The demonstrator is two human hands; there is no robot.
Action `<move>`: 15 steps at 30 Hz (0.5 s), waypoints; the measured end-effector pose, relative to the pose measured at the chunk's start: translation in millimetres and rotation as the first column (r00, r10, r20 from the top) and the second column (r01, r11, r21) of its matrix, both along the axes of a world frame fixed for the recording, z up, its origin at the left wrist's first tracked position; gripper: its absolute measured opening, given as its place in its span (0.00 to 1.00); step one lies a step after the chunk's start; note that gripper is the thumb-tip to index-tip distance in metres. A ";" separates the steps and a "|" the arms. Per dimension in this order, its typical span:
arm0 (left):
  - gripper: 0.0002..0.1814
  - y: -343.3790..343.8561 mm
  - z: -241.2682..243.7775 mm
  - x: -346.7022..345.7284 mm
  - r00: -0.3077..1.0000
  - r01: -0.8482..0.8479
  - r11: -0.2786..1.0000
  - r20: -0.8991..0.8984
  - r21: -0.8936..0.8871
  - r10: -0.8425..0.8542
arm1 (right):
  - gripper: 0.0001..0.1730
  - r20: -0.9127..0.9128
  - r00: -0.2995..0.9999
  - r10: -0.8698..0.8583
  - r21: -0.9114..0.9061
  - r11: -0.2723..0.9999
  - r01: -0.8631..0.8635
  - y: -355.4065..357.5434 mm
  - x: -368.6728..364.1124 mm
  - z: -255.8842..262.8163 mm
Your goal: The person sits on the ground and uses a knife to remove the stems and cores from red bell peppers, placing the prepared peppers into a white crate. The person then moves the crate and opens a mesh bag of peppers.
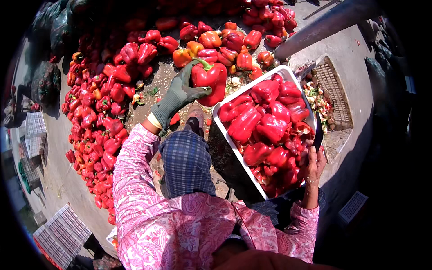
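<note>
My left hand (186, 88), in a grey-green knit glove, grips a whole red bell pepper (212, 82) with its green stem up. My bare right hand (314, 163) holds a knife by the handle, its dark blade (318, 132) pointing away from me beside the right rim of a white plastic tub (236, 156). Red bell peppers (272, 126) fill the tub, some of them cut open. Just beyond the held pepper, red and orange peppers (210, 39) lie on the ground.
A long heap of red peppers (101, 135) spreads along the left. A tilted crate (332, 91) with pepper cores and scraps lies right of the tub, near a thick metal pole (324, 27). Stacked white crates (35, 135) and filled mesh sacks (46, 82) stand farther left.
</note>
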State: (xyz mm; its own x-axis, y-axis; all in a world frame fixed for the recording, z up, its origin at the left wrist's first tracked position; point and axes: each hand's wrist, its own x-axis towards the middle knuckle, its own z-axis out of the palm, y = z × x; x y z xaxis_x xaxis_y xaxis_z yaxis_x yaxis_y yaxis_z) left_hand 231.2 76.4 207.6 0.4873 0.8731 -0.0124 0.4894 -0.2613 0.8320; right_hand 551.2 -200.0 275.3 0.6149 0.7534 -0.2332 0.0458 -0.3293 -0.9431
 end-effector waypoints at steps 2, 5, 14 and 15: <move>0.49 -10.6 40.0 31.5 0.982 0.153 0.976 0.087 0.157 -0.168 | 0.15 0.096 0.979 0.182 0.017 0.983 -0.184 13.8 -29.3 15.9; 0.49 -34.3 86.9 78.6 0.924 0.306 0.889 0.117 0.341 -0.363 | 0.14 0.177 0.941 0.290 0.112 0.944 -0.312 23.1 -43.6 24.4; 0.43 -121.2 114.1 162.7 0.856 0.387 0.901 0.288 0.195 -0.430 | 0.12 0.168 0.965 0.201 0.177 0.957 -0.230 -7.5 -20.6 16.6; 0.40 -132.0 116.8 169.0 0.875 0.355 0.929 0.311 0.107 -0.370 | 0.12 0.165 0.970 0.180 0.196 0.958 -0.211 -11.3 -18.7 10.3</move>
